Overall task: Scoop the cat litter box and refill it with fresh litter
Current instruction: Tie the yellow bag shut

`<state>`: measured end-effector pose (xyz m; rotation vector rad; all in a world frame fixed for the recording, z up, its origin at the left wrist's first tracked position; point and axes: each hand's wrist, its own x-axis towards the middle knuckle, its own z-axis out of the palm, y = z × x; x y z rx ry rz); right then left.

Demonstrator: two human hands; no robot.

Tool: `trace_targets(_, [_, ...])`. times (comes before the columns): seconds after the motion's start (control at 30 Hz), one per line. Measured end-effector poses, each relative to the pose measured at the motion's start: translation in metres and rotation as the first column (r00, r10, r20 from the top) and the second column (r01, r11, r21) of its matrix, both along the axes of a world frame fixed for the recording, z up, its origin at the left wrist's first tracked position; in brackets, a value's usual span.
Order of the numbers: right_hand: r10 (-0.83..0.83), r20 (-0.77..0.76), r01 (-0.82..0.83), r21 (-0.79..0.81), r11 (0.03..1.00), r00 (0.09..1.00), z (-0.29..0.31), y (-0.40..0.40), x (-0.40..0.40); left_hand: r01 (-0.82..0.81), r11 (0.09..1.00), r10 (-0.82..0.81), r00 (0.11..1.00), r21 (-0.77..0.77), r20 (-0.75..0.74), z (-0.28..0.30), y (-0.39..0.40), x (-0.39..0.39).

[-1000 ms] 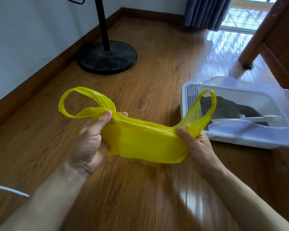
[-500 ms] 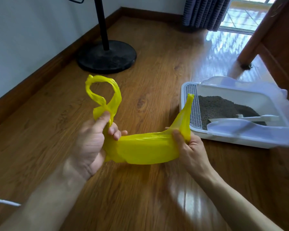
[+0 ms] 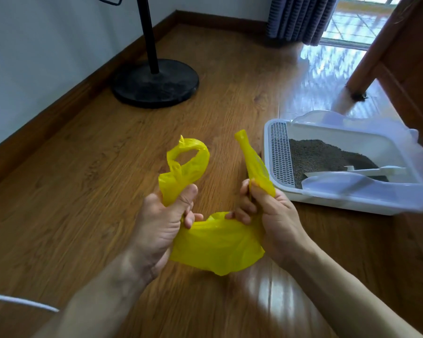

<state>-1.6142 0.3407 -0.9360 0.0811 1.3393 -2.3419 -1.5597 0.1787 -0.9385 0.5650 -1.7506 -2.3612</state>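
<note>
Between my two hands I am holding a yellow plastic bag (image 3: 217, 242) above the wooden floor (image 3: 83, 191). My left hand (image 3: 161, 223) is curling tight around the bag's left side, thumb pressing across the bunched plastic, with one twisted handle loop (image 3: 188, 159) standing up out of my fist. My right hand (image 3: 266, 215) is gripping the other side, thumb and fingers pinching the base of the second handle (image 3: 252, 162), which is sticking up flattened and narrow. Both grips are clamping on plastic, neither hand is loose. The body of the bag is sagging slack between my wrists, crumpled, its mouth not spread.

Just to the right of my right hand, the white litter box (image 3: 327, 203) is sitting on the floor, near its right edge. Dark grey litter (image 3: 322, 157) is lying inside it, a grated strip (image 3: 280, 152) is running along its left end, and a white scoop (image 3: 376, 170) is resting across the litter. Well beyond my hands, a black round stand base (image 3: 155, 84) is sitting near the wall (image 3: 47, 57). A curtain (image 3: 300, 18) is hanging at the far corner.
</note>
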Motion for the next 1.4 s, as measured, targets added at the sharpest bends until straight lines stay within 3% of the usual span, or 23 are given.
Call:
trace_targets(0.07, [0.03,-0.02,-0.029,0.069,0.997,0.999,-0.005,0.003,0.003,0.022,0.999,-0.023,1.0,0.023,0.008,0.002,0.0,0.003])
trace_targets(0.13, [0.108,-0.166,-0.061,0.264,0.963,0.98,-0.011,0.006,0.007,0.026,0.999,-0.027,1.0,0.043,0.011,0.005,0.001,0.004])
trace_targets(0.2, [0.23,-0.359,-0.008,0.525,0.851,0.905,-0.015,0.006,0.01,0.008,0.999,-0.009,0.999,0.048,0.036,0.006,0.003,0.003])
trace_targets(0.27, [0.346,-0.457,0.052,0.66,0.75,0.82,-0.017,0.004,0.013,-0.009,1.0,0.006,0.996,0.027,0.093,0.007,0.005,0.001])
trace_targets(0.4, [0.546,-0.475,0.026,0.771,0.637,0.69,-0.011,0.001,0.022,0.069,0.994,-0.054,0.982,-0.084,0.179,0.005,0.007,0.004])
trace_targets(0.6, [0.826,-0.412,0.063,0.905,0.422,0.386,0.001,-0.004,0.026,0.196,0.956,-0.136,0.956,-0.22,0.26,0.0,0.008,0.01])
trace_targets(0.77, [0.875,-0.413,0.141,0.911,0.388,0.254,0.005,-0.002,0.029,0.208,0.978,-0.196,0.937,-0.013,0.29,0.002,-0.002,0.011])
trace_targets(0.83, [0.884,-0.392,0.136,0.92,0.369,0.256,0.007,-0.003,0.029,0.296,0.953,-0.263,0.919,-0.072,0.294,0.0,-0.004,0.013])
trace_targets(0.93, [0.872,-0.33,0.09,0.943,0.319,0.362,0.006,-0.004,0.026,0.433,0.771,-0.337,0.9,-0.467,0.278,-0.009,-0.007,0.014])
trace_targets(1.0, [0.838,-0.298,0.089,0.953,0.289,0.457,0.004,-0.003,0.024,0.41,0.678,-0.35,0.91,-0.611,0.223,-0.013,-0.008,0.015])
trace_targets(1.13, [0.709,-0.267,-0.009,0.933,0.36,0.653,0.001,0.003,0.019,0.391,0.584,-0.427,0.893,-0.711,0.141,-0.009,-0.002,0.017])
trace_targets(1.27, [0.706,-0.319,-0.026,0.902,0.431,0.633,-0.005,0.006,0.017,0.475,0.461,-0.493,0.84,-0.75,0.228,-0.005,-0.002,0.02])
trace_targets(1.33, [0.71,-0.307,-0.047,0.901,0.431,0.634,-0.007,0.008,0.016,0.549,0.487,-0.565,0.791,-0.68,0.234,0.0,-0.004,0.023])
trace_targets(1.4, [0.755,-0.288,-0.025,0.927,0.373,0.589,-0.009,0.008,0.017,0.535,0.63,-0.583,0.805,-0.563,0.112,0.008,-0.002,0.024])
